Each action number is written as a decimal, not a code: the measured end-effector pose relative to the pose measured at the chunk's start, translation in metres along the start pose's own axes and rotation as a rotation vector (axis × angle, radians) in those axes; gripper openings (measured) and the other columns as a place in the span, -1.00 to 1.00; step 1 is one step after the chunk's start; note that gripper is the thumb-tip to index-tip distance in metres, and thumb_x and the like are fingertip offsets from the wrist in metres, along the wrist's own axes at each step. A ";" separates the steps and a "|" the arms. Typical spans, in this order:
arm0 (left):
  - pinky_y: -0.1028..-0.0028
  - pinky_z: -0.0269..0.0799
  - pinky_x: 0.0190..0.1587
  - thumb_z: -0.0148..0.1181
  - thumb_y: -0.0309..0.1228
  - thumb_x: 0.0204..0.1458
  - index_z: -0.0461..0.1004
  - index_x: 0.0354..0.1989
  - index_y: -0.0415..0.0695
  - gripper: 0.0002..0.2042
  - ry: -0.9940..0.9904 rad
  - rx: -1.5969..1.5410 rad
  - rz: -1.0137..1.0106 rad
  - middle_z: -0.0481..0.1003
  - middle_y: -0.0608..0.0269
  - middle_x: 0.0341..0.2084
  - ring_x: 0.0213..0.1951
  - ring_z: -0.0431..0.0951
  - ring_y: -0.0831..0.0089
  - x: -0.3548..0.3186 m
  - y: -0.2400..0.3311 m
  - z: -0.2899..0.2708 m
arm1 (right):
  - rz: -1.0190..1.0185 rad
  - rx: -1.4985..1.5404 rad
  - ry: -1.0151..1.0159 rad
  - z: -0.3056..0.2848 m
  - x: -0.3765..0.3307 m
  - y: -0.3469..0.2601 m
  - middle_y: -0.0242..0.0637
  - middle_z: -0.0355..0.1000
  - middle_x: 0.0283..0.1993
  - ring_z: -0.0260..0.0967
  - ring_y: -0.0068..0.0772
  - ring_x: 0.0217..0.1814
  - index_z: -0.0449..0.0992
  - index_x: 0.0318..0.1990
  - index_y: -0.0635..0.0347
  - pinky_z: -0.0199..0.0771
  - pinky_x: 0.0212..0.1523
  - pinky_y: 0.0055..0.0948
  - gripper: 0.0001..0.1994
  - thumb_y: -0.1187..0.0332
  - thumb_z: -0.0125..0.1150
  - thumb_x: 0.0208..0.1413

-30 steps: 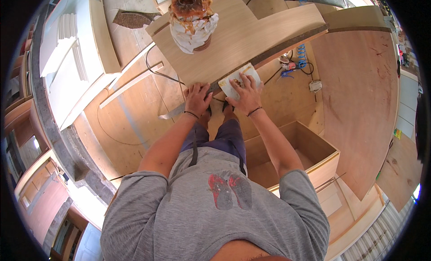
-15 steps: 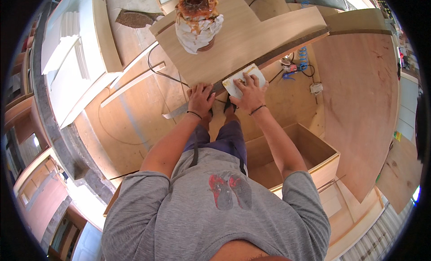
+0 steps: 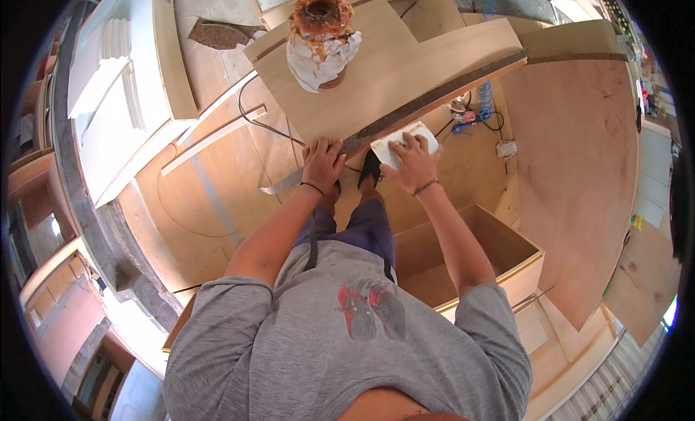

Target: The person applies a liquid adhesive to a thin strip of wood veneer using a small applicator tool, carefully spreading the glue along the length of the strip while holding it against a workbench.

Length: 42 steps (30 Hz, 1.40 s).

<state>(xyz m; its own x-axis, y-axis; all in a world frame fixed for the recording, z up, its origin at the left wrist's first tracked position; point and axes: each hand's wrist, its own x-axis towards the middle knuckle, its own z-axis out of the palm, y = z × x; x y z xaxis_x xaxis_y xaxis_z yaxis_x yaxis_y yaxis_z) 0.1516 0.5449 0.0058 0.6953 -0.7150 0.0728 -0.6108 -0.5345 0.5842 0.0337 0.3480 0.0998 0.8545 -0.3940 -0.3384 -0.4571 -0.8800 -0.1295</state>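
Observation:
My left hand (image 3: 323, 162) is at the near left corner of a wooden panel (image 3: 376, 73), its fingers closed over a thin grey-brown edging strip (image 3: 355, 145). The strip's loose end curls out to the left below the hand. My right hand (image 3: 412, 160) grips a flat white rectangular block (image 3: 399, 144) with yellowish stains, close to the panel's dark near edge. Whether the block touches that edge I cannot tell. On the panel stands a can (image 3: 322, 44) wrapped in white material, its top crusted with amber-brown glue.
An open wooden box (image 3: 470, 254) lies by my right side. Beyond it leans a large plywood sheet (image 3: 572, 175). A blue coiled hose (image 3: 486, 102) and a small red-and-blue tool (image 3: 465, 120) are under the panel's right side. White boards (image 3: 108, 95) are stacked at left.
My right hand has shifted right and slightly nearer to me with the white block, which is now turned a little. My left hand stays at the panel's corner.

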 end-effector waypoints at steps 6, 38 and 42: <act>0.18 0.16 0.04 0.18 -0.25 -0.04 0.50 -0.05 0.00 -0.66 -0.077 0.002 -0.007 0.39 0.24 -0.18 -0.04 0.35 0.19 0.017 0.016 0.001 | -0.039 0.726 0.256 0.001 -0.015 0.025 -0.18 0.26 0.24 0.19 -0.17 0.25 0.48 0.11 -0.02 0.15 0.22 -0.16 -0.42 0.01 0.30 -0.11; 0.24 0.20 -0.13 0.16 -0.14 0.00 0.54 -0.07 0.02 -0.66 0.059 0.128 0.049 0.42 0.31 -0.26 -0.12 0.40 0.30 -0.008 -0.001 -0.009 | -0.170 0.098 0.399 0.053 0.006 -0.025 -0.24 0.21 0.27 0.06 -0.10 0.31 0.50 0.06 -0.24 -0.10 0.15 0.37 -0.36 -0.12 0.36 -0.30; 0.24 0.20 -0.12 0.16 -0.15 0.00 0.54 -0.08 0.03 -0.67 0.056 0.121 0.055 0.43 0.32 -0.24 -0.11 0.40 0.31 -0.006 -0.001 -0.008 | -0.151 0.085 0.360 0.063 0.010 -0.023 -0.27 0.18 0.29 0.02 -0.13 0.34 0.49 0.07 -0.27 -0.12 0.13 0.45 -0.37 -0.13 0.34 -0.29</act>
<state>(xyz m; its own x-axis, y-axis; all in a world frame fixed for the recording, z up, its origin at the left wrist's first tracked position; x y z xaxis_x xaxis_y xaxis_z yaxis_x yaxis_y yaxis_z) 0.1505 0.5533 0.0109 0.6774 -0.7203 0.1493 -0.6876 -0.5478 0.4766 0.0370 0.3815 0.0410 0.9385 -0.3432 0.0371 -0.3257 -0.9159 -0.2348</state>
